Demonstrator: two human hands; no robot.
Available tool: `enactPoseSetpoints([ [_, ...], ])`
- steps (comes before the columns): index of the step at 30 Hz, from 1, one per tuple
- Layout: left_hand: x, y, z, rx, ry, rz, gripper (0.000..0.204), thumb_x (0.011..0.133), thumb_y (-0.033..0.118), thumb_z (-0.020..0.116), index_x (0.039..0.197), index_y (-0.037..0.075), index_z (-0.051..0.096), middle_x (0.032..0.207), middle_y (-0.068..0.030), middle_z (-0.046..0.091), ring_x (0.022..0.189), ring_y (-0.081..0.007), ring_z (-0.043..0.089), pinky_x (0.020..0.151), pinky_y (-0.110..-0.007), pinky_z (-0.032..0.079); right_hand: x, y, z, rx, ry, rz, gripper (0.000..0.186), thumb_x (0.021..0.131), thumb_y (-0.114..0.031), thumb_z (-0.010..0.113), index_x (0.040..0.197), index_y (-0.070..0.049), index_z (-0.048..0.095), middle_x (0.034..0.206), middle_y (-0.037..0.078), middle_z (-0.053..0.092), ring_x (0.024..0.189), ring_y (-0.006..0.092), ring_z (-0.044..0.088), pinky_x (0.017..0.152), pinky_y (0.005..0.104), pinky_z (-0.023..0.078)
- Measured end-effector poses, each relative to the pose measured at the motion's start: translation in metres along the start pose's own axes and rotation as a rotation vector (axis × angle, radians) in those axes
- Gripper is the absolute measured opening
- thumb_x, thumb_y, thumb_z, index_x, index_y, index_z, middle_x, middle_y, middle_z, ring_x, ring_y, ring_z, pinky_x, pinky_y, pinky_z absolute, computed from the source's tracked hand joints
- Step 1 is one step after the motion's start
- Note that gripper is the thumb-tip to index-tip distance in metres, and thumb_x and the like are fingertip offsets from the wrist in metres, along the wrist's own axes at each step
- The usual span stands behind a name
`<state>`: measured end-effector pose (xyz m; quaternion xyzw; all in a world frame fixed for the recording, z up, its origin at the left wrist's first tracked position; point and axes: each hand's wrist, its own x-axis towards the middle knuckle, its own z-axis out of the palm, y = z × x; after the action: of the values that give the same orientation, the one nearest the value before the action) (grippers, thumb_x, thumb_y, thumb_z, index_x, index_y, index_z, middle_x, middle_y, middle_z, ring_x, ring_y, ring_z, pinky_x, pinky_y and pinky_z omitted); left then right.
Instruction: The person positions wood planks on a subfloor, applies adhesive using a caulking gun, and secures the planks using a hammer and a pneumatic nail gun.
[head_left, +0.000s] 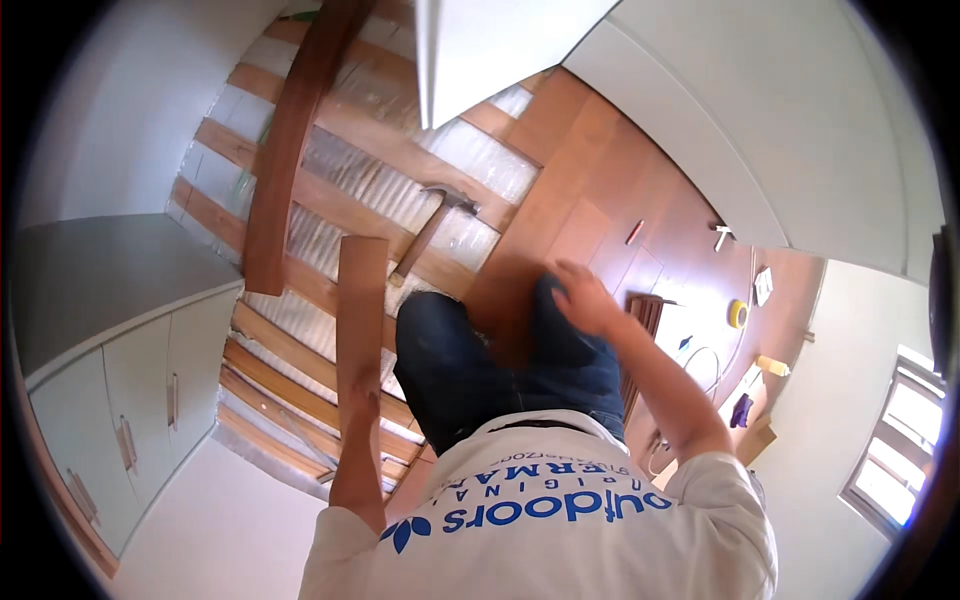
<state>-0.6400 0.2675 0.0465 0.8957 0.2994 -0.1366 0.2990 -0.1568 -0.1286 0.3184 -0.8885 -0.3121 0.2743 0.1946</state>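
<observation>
My left hand grips the near end of a short reddish-brown floorboard, which points away from me over the open joists; most of its fingers are hidden. My right hand rests on or just over my right knee, holding nothing, with its fingers stretched out. In front of my knees a claw hammer lies across the joists, its head turned away from me. A longer dark floorboard lies loose across the joists at the far left.
Wooden joists with silvery sheeting between them spread ahead and left. Finished flooring runs to the right, with a yellow tape roll and stacked boards. A low cabinet borders the left; a white door panel juts in ahead.
</observation>
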Motion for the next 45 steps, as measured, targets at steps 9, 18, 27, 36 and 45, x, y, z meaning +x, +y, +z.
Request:
enactPoseSetpoints([
  [9, -0.113, 0.138, -0.024, 0.039, -0.235, -0.281, 0.045, 0.102, 0.023, 0.054, 0.144, 0.011, 0.062, 0.119, -0.0222, 0.072, 0.113, -0.0400, 0.069, 0.099, -0.047, 0.054, -0.223, 0.106, 0.090, -0.161, 0.141, 0.455, 0.055, 0.099, -0.041, 0.064, 0.146, -0.014, 0.059, 0.161, 0.017, 0.044, 0.149, 0.0418, 0.037, 0.120, 0.0590, 0.033],
  [18, -0.150, 0.174, 0.026, -0.340, -0.280, -0.251, 0.047, 0.104, 0.030, 0.059, 0.141, 0.000, 0.060, 0.126, -0.0288, 0.071, 0.118, -0.0422, 0.069, 0.100, -0.045, 0.054, -0.227, 0.135, 0.112, 0.002, 0.503, 0.232, 0.035, 0.099, -0.029, 0.065, 0.128, -0.012, 0.072, 0.148, 0.015, 0.060, 0.143, 0.0384, 0.048, 0.119, 0.0529, 0.037],
  [27, -0.193, 0.163, 0.018, -0.302, 0.002, -0.313, 0.035, 0.102, 0.014, 0.057, 0.132, -0.002, 0.065, 0.118, -0.0197, 0.074, 0.104, -0.0279, 0.072, 0.089, -0.038, 0.057, -0.255, 0.146, 0.104, 0.054, 0.521, 0.115, 0.028, 0.096, -0.017, 0.063, 0.119, -0.005, 0.072, 0.138, 0.019, 0.066, 0.133, 0.0403, 0.056, 0.117, 0.0485, 0.041],
  [36, -0.306, 0.202, 0.104, -0.533, -0.164, -0.636, 0.033, 0.102, 0.008, 0.053, 0.130, -0.004, 0.066, 0.115, -0.0132, 0.073, 0.102, -0.0235, 0.069, 0.090, -0.035, 0.055, -0.257, 0.142, 0.095, 0.036, 0.312, 0.088, 0.030, 0.091, -0.009, 0.061, 0.120, -0.006, 0.068, 0.135, 0.018, 0.061, 0.131, 0.0424, 0.053, 0.116, 0.0515, 0.039],
  [45, -0.333, 0.263, 0.110, -0.528, -0.283, -0.743, 0.033, 0.104, 0.013, 0.054, 0.132, 0.000, 0.066, 0.117, -0.0130, 0.073, 0.105, -0.0254, 0.069, 0.092, -0.036, 0.055, -0.240, 0.168, 0.081, 0.051, 0.136, 0.145, 0.034, 0.091, -0.007, 0.054, 0.123, -0.009, 0.064, 0.145, 0.017, 0.053, 0.140, 0.0402, 0.045, 0.122, 0.0510, 0.036],
])
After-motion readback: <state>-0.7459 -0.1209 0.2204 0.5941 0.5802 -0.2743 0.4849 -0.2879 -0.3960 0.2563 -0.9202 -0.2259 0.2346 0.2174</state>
